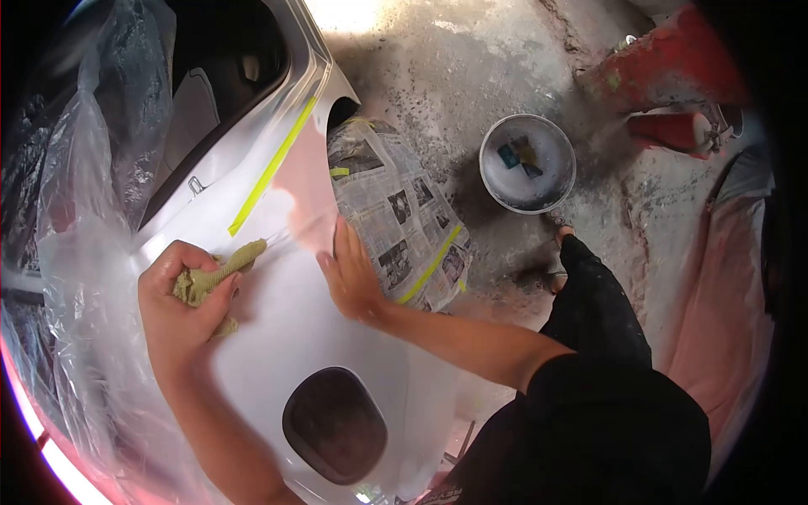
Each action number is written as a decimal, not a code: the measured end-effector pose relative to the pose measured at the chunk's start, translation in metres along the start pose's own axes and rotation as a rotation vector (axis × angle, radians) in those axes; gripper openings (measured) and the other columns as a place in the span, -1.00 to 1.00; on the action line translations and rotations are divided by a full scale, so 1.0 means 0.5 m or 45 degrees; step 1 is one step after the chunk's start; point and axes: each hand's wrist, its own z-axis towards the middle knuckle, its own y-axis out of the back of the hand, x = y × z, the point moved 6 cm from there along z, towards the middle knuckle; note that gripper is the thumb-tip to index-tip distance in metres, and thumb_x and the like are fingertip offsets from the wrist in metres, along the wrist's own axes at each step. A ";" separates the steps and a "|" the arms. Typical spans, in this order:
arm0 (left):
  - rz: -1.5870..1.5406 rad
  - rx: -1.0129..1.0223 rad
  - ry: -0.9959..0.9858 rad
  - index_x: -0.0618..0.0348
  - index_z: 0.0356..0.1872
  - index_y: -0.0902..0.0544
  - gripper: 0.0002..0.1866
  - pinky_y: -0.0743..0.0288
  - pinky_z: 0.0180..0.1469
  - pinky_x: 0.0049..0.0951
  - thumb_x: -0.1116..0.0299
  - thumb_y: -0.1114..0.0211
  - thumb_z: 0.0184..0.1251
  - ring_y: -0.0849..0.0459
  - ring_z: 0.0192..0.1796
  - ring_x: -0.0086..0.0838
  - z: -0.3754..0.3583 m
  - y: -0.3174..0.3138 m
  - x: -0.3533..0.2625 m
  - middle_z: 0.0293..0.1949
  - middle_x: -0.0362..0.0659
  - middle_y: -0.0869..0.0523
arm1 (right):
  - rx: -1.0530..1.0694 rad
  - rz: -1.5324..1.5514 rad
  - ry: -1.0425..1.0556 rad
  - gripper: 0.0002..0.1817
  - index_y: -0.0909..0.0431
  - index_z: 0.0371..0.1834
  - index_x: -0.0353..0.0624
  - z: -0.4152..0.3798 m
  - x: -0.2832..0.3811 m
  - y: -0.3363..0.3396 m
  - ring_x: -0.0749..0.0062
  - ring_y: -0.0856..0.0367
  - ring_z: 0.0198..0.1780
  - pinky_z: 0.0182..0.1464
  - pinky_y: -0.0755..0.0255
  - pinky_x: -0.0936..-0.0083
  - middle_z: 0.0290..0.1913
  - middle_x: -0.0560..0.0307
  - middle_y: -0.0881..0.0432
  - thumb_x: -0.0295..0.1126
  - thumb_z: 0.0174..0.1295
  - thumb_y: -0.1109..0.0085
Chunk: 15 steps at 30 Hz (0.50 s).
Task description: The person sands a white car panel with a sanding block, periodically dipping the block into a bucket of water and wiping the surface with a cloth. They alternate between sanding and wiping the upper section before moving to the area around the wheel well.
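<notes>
A crumpled yellow-green cloth (pixel 220 273) is bunched in my left hand (pixel 181 290), pinched between thumb and fingers above the white car panel (pixel 278 328). My right hand (pixel 353 273) lies flat at the panel's edge by the wheel arch, its fingers stretched out and holding nothing. Close to its fingertips, a pinkish patch (pixel 310 181) spreads along the arch. Newspaper (pixel 391 215) covers the wheel just beyond that hand. A strip of yellow tape (pixel 273 168) runs along the panel above the patch.
Clear plastic sheeting (pixel 97 210) drapes the car on the left. A dark rounded recess (pixel 335 425) sits low in the panel. On the stained concrete floor stands a round basin (pixel 528 189) with small dark pieces inside. Red objects (pixel 673 71) are at upper right.
</notes>
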 end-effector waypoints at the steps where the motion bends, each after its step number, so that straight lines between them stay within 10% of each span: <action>1: -0.009 0.006 0.015 0.25 -0.39 -0.51 -0.78 -0.50 -0.35 -0.61 0.67 -0.43 0.06 -0.64 -0.40 -0.62 -0.005 -0.003 0.004 -0.42 -0.21 -0.65 | 0.001 -0.008 -0.064 -0.19 0.03 0.50 -0.67 0.008 0.007 0.004 -0.44 -0.09 0.52 0.53 -0.05 -0.06 0.48 -0.65 -0.11 -0.06 0.56 0.11; 9: -0.073 0.000 0.070 0.25 -0.39 -0.54 -0.78 -0.50 -0.33 -0.60 0.62 -0.43 -0.01 -0.61 -0.40 -0.64 -0.015 -0.005 0.024 -0.44 -0.27 -0.62 | 0.055 -0.023 -0.120 -0.37 -0.17 0.51 -0.40 0.451 -0.072 -0.057 -0.45 -0.11 0.51 0.54 -0.07 0.09 0.48 -0.57 -0.15 -0.08 0.63 0.36; 10: -0.130 -0.005 0.076 0.25 -0.39 -0.54 -0.78 -0.50 -0.33 -0.60 0.62 -0.42 -0.02 -0.60 -0.40 -0.64 -0.004 0.000 0.021 -0.45 -0.28 -0.62 | 0.141 0.099 -0.209 -0.42 -0.14 0.52 -0.41 0.336 0.009 -0.003 -0.42 -0.10 0.52 0.56 -0.02 0.06 0.50 -0.59 -0.11 -0.19 0.63 0.30; 11: -0.016 0.027 0.028 0.25 -0.39 -0.55 -0.79 -0.48 -0.33 -0.61 0.61 -0.43 -0.02 -0.59 -0.40 -0.65 -0.001 0.005 0.016 -0.45 -0.28 -0.63 | -0.114 -0.536 0.562 -0.39 -0.08 0.52 -0.49 0.211 -0.038 -0.061 -0.43 -0.05 0.55 0.59 0.08 0.01 0.51 -0.63 -0.06 -0.23 0.61 0.19; 12: -0.051 0.022 0.020 0.26 -0.40 -0.55 -0.79 -0.48 -0.33 -0.61 0.60 -0.43 -0.02 -0.58 -0.40 -0.66 0.001 0.005 0.016 -0.45 -0.27 -0.63 | -0.101 0.085 0.081 -0.36 -0.05 0.51 -0.57 0.106 -0.024 -0.027 -0.45 -0.04 0.55 0.58 0.07 -0.07 0.50 -0.67 -0.05 -0.27 0.58 0.11; 15: -0.023 0.043 -0.022 0.26 -0.39 -0.54 -0.80 -0.47 -0.34 -0.60 0.60 -0.41 -0.01 -0.57 -0.40 -0.67 0.003 0.004 0.014 -0.46 -0.27 -0.62 | -0.060 0.019 0.162 -0.39 -0.11 0.43 -0.61 -0.008 -0.005 0.005 -0.47 -0.10 0.53 0.53 -0.06 -0.10 0.45 -0.67 -0.15 -0.26 0.57 0.09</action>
